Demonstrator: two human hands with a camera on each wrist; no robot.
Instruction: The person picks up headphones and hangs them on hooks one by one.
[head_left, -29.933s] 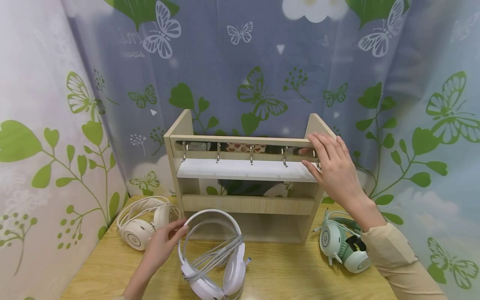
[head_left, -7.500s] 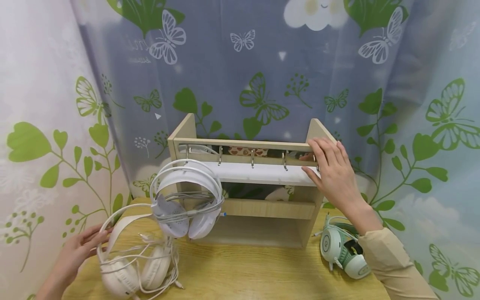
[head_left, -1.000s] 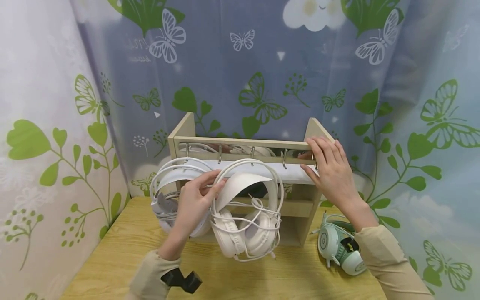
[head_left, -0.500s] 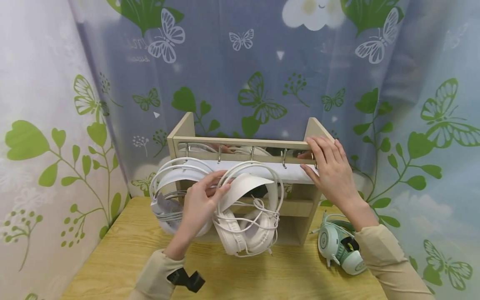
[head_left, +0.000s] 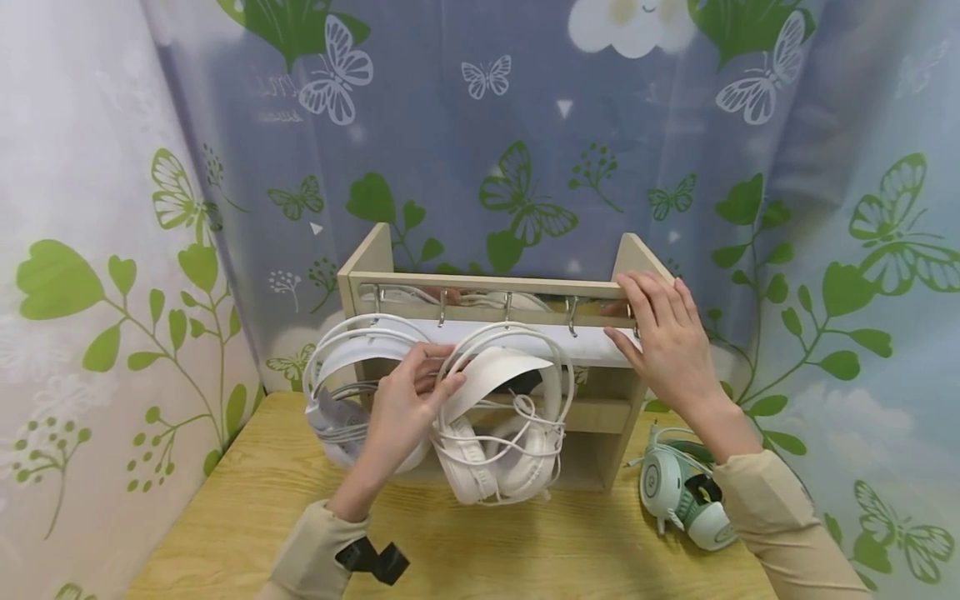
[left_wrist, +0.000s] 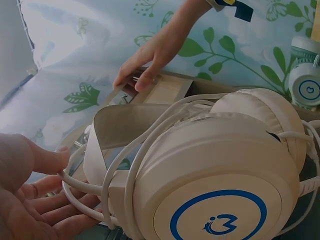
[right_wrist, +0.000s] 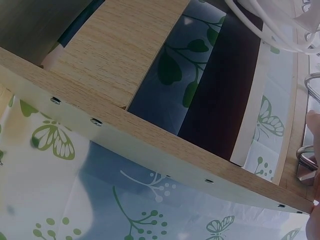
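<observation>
My left hand (head_left: 405, 408) pinches one side of the headband of cream-white headphones (head_left: 461, 458), with white cable wound loosely round them. They are raised in front of the wooden hook rack (head_left: 558, 417), and their headband top overlaps the lower end of the middle hook (head_left: 507, 307). In the left wrist view, thumb and fingers close on the thin band beside a big earcup (left_wrist: 215, 175) with a blue ring. My right hand (head_left: 671, 350) grips the right end of the rack's top rail, fingers over it and thumb in front, partly covering the rightmost hook.
White headphones (head_left: 341, 425) with grey cable hang at the leftmost hook, partly behind my left hand. Green-and-white headphones (head_left: 663, 483) lie on the wooden table (head_left: 450, 558) to the right of the rack. Patterned curtains (head_left: 420, 125) surround the table.
The white headphones went from the table to the leftmost hook. The cream-white ones left the table for the rack's middle, shifting only slightly in the last second. My right hand stayed put.
</observation>
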